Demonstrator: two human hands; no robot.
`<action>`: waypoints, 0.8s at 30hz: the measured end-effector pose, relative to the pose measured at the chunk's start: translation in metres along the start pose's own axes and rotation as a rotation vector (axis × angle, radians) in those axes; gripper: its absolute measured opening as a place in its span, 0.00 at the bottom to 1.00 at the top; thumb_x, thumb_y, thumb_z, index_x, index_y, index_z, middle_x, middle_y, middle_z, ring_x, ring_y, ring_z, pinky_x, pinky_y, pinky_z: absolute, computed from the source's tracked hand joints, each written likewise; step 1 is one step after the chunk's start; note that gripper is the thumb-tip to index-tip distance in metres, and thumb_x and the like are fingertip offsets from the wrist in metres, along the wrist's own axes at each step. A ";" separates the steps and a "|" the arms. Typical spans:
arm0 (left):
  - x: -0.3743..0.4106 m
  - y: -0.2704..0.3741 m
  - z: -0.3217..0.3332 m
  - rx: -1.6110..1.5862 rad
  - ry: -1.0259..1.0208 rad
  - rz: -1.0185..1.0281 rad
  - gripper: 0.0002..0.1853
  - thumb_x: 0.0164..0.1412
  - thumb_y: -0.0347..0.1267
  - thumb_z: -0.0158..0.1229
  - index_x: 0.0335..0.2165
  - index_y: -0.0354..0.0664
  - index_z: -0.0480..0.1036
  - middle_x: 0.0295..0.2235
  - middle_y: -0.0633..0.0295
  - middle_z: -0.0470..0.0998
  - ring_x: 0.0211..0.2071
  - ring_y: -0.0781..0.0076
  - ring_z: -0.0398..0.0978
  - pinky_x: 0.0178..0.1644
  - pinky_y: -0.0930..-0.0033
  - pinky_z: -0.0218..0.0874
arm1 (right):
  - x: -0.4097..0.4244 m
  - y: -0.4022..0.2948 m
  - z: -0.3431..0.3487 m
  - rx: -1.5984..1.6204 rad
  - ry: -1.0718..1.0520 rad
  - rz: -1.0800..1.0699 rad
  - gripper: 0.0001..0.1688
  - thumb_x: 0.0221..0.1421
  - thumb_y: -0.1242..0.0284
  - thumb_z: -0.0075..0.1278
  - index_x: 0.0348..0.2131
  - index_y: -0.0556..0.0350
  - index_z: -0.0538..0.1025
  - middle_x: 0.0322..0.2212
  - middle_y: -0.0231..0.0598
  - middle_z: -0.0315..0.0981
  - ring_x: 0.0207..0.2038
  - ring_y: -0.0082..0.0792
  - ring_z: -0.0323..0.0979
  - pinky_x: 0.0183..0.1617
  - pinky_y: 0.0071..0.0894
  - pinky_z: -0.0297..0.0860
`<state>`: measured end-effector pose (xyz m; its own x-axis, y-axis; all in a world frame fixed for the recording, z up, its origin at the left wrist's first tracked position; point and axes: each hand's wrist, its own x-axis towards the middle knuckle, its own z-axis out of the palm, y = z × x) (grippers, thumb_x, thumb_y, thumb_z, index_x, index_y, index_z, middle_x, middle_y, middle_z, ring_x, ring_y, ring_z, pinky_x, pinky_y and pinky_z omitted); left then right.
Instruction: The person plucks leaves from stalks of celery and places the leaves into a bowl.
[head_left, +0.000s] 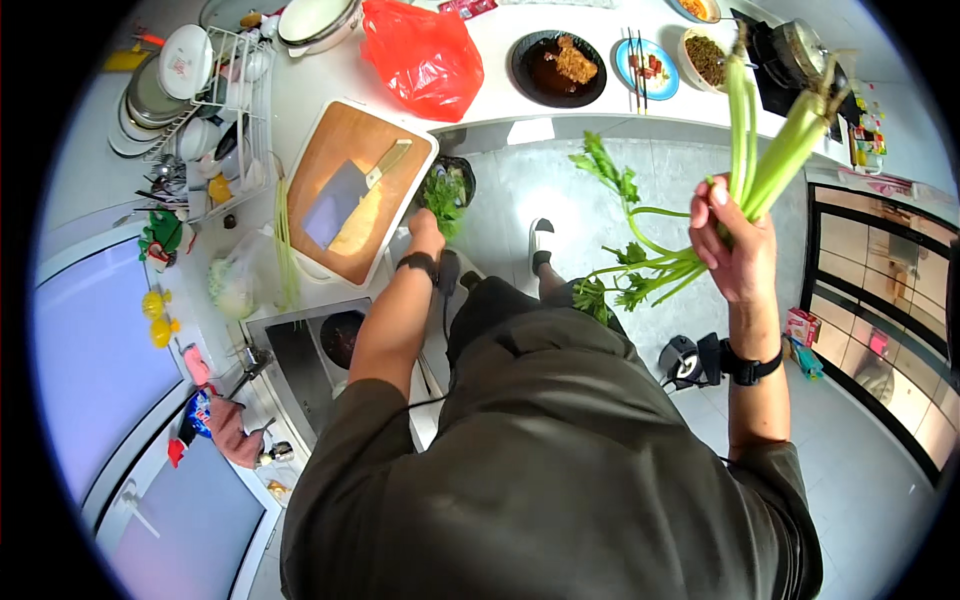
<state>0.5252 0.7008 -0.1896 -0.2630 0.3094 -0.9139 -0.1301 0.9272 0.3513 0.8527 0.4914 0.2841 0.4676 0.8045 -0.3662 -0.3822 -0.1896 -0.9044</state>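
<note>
My right hand (731, 236) grips a bunch of celery (787, 146), raised at the right. The root ends point away from me, and leafy stems fan out to the left below the fist. My left hand (425, 231) is lowered beside the right edge of a wooden cutting board (311, 176). Green celery leaves (445, 201), partly blurred, are right at that hand, over a dark waste bin (469, 176). Its fingers are hidden, so whether they hold the leaves is unclear. A cleaver (345, 193) lies on the board, along with a pale yellow peeled piece of food (357, 223).
Thin green stalks (283, 240) and a bagged vegetable (236, 277) lie left of the board, above the sink (304, 367). A dish rack (232, 112) stands at the far left. Across the back counter are a red plastic bag (424, 60), a black plate (559, 69) and a blue plate (646, 69).
</note>
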 end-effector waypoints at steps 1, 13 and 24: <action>-0.018 0.007 0.003 0.003 0.067 -0.016 0.19 0.64 0.40 0.47 0.44 0.39 0.75 0.45 0.53 0.77 0.45 0.53 0.75 0.44 0.52 0.67 | 0.001 0.002 -0.001 -0.030 -0.003 -0.010 0.13 0.66 0.67 0.51 0.40 0.59 0.74 0.24 0.35 0.74 0.14 0.16 0.54 0.15 0.18 0.51; 0.101 -0.042 -0.021 -0.314 -0.081 -0.105 0.26 0.68 0.47 0.45 0.59 0.49 0.63 0.59 0.58 0.68 0.57 0.57 0.68 0.56 0.54 0.66 | 0.004 -0.005 0.004 -0.088 0.025 -0.071 0.12 0.68 0.66 0.47 0.40 0.59 0.72 0.26 0.36 0.72 0.12 0.15 0.49 0.14 0.17 0.50; -0.190 0.034 -0.001 0.589 -1.142 0.491 0.26 0.71 0.41 0.49 0.60 0.37 0.65 0.58 0.53 0.72 0.60 0.61 0.67 0.65 0.60 0.57 | 0.046 0.003 0.037 0.191 -0.107 -0.055 0.14 0.69 0.68 0.47 0.45 0.61 0.73 0.32 0.34 0.77 0.14 0.13 0.48 0.18 0.14 0.51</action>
<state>0.5702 0.6730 -0.0036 0.7983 0.3625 -0.4809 0.2432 0.5366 0.8081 0.8439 0.5484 0.2725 0.4089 0.8675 -0.2833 -0.5074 -0.0419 -0.8607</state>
